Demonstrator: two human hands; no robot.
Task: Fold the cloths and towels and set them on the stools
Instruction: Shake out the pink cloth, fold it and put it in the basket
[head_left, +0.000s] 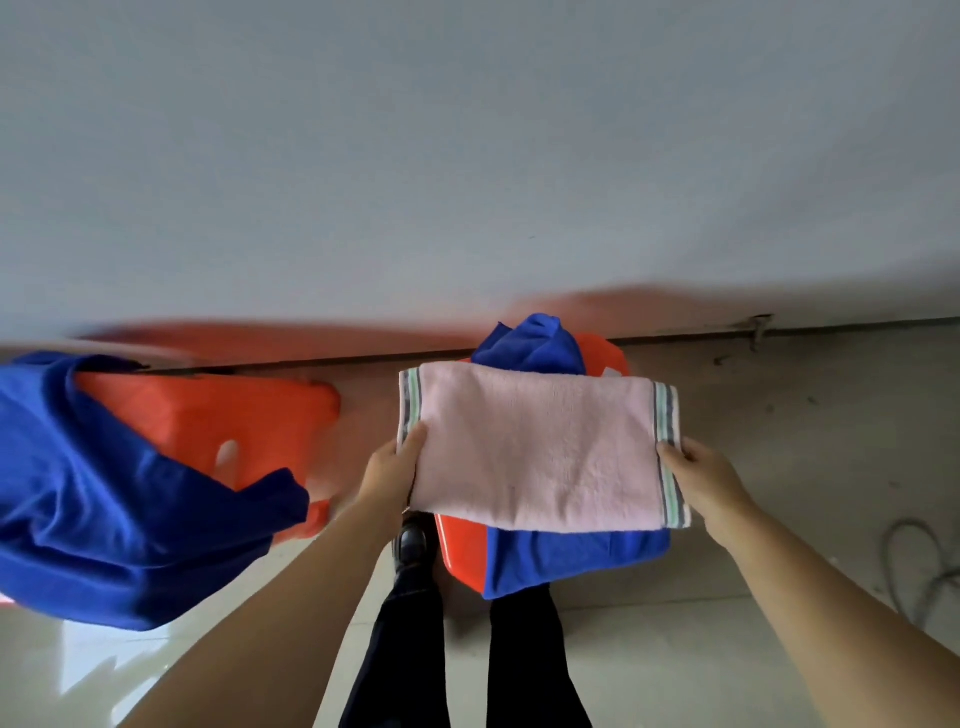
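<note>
I hold the folded pink towel (540, 447) by its short striped ends, left hand (389, 473) and right hand (701, 478) each in a closed grip, its long axis crosswise, directly above the blue cloth (571, 561) on the right orange stool (457, 551).

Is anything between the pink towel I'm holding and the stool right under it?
Yes. Blue cloth already covers the orange plastic stool directly beneath the folded pink striped-edge towel, held by the left hand and right hand. It would land on that.
</note>
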